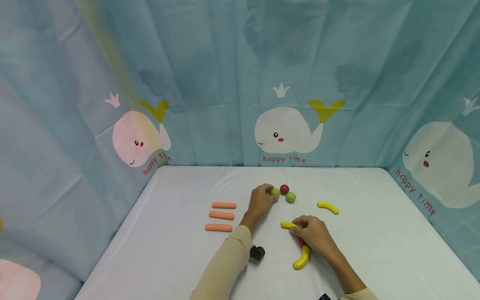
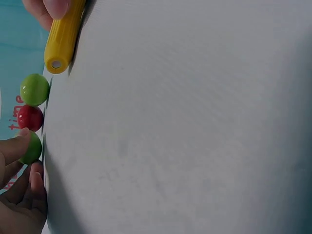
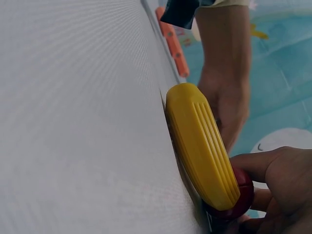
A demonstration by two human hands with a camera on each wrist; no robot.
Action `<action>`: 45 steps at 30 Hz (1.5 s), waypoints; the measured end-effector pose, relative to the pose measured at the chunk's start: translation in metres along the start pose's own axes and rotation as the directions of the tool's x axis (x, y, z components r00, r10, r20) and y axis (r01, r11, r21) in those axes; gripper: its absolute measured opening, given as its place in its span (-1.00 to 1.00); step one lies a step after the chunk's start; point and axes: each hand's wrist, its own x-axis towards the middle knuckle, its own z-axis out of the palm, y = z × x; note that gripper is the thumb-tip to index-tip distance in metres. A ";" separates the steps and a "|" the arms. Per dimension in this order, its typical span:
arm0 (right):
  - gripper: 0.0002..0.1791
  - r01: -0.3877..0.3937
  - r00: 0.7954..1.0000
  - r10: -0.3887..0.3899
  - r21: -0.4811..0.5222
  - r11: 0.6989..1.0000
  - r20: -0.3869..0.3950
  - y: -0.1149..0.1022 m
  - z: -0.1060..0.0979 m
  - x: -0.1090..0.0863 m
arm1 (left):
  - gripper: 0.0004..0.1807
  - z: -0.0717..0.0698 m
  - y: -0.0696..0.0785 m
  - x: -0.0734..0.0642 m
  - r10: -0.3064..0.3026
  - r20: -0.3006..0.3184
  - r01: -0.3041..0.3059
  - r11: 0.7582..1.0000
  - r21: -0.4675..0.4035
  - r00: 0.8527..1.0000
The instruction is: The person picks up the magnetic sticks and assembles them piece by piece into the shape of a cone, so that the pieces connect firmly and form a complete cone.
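Observation:
My left hand (image 1: 261,200) pinches a small green toy fruit (image 2: 32,147) between thumb and fingers, toward the back of the white table. A round red toy fruit (image 1: 284,189) and a second green toy fruit (image 1: 291,197) sit close beside it, lined up in the left wrist view. Nearer the front, my right hand (image 1: 313,234) grips the end of a yellow toy banana (image 1: 288,225) with thumb and fingertips. Under its palm shows part of another red toy fruit (image 3: 245,192), mostly hidden in the head view. A curved yellow toy banana (image 1: 301,258) lies just in front of it.
Several salmon-coloured sticks (image 1: 221,215) lie in a row left of the left forearm. Another yellow banana (image 1: 328,207) lies alone at the right. A black wrist camera (image 1: 257,253) sits at the left sleeve. Blue whale-print curtains (image 1: 210,125) surround the white table (image 1: 157,250).

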 end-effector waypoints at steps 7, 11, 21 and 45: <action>-0.72 -0.003 1.000 0.003 -0.004 1.000 0.004 0.001 0.001 0.000 | -0.63 -0.004 -0.006 -0.007 0.002 -0.029 -0.004 0.998 -0.070 1.000; -0.74 0.000 1.000 0.000 0.001 1.000 0.005 0.002 0.001 0.000 | -0.62 -0.008 -0.008 -0.013 0.010 -0.041 -0.014 0.994 -0.111 0.999; -0.76 0.006 1.000 -0.006 -0.002 1.000 0.006 0.001 0.001 -0.001 | -0.57 -0.018 -0.014 -0.030 0.020 -0.027 -0.023 0.989 -0.145 0.999; -0.74 0.008 1.000 -0.008 0.007 1.000 -0.003 -0.001 0.001 -0.003 | -0.61 -0.038 -0.016 -0.095 0.081 0.068 -0.062 0.966 -0.250 0.994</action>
